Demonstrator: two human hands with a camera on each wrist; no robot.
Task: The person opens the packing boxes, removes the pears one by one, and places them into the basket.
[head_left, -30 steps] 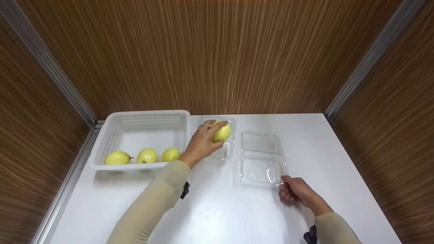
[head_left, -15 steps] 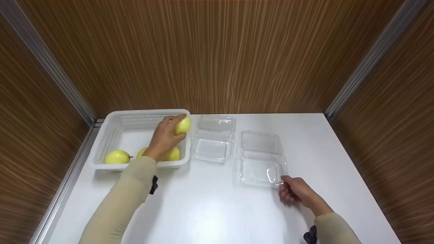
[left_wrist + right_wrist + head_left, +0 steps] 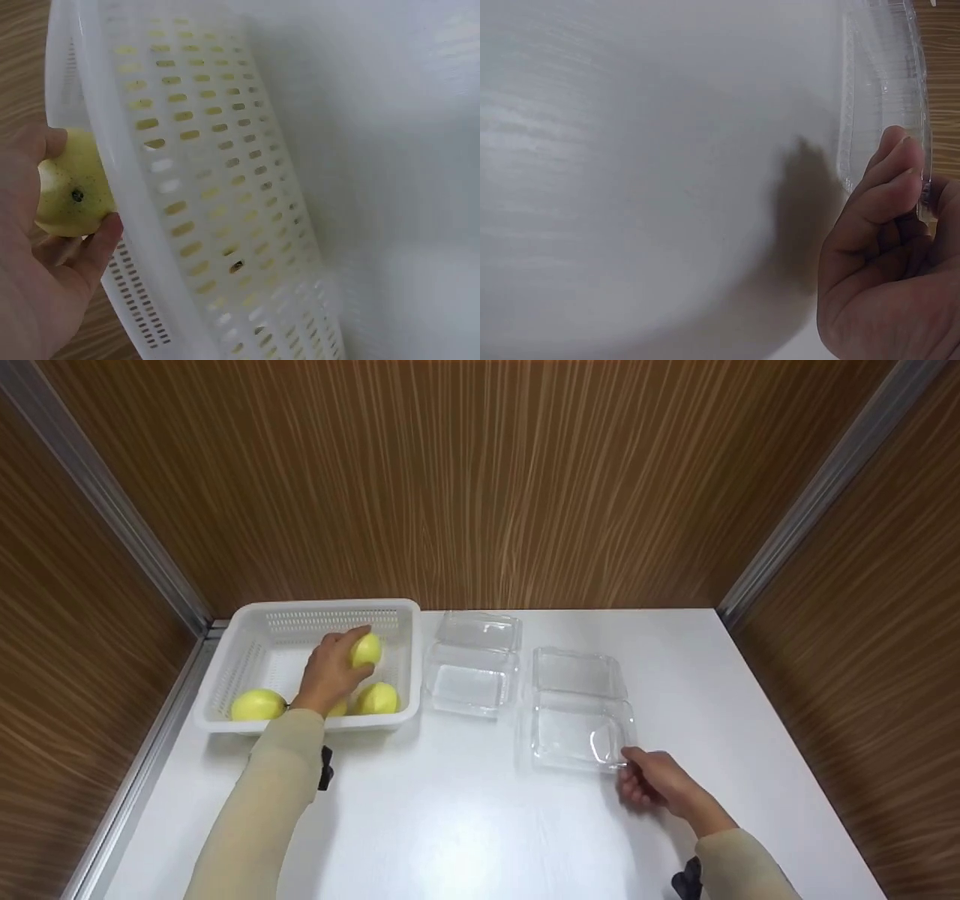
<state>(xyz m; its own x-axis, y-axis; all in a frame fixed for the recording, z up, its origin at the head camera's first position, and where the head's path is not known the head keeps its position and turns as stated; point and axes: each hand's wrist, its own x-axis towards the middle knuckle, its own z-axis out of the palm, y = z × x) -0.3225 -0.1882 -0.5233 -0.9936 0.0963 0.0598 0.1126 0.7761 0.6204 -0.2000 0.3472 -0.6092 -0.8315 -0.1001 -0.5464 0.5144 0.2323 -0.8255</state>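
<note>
A yellow-green pear [image 3: 366,650] is in my left hand [image 3: 324,673], gripped between thumb and fingers over the white perforated basket [image 3: 330,604]. In the left wrist view the speckled end of this pear [image 3: 75,187] shows past the basket wall. Beneath and beside that hand lie more pears along the basket's front side: one at left [image 3: 257,705], one at right [image 3: 377,699], and one between them mostly covered by the hand. At its front right corner, an open clear plastic clamshell container [image 3: 574,731] is pinched by my right hand [image 3: 660,784].
Another open clear clamshell [image 3: 466,686] stands between the basket and the pinched one. All rest on a white table [image 3: 450,825], enclosed by wood-grain panels [image 3: 480,487] at the back and sides.
My left hand has carried the pear leftward from above the left clamshell to over the basket. The right hand stays at the container's corner.
</note>
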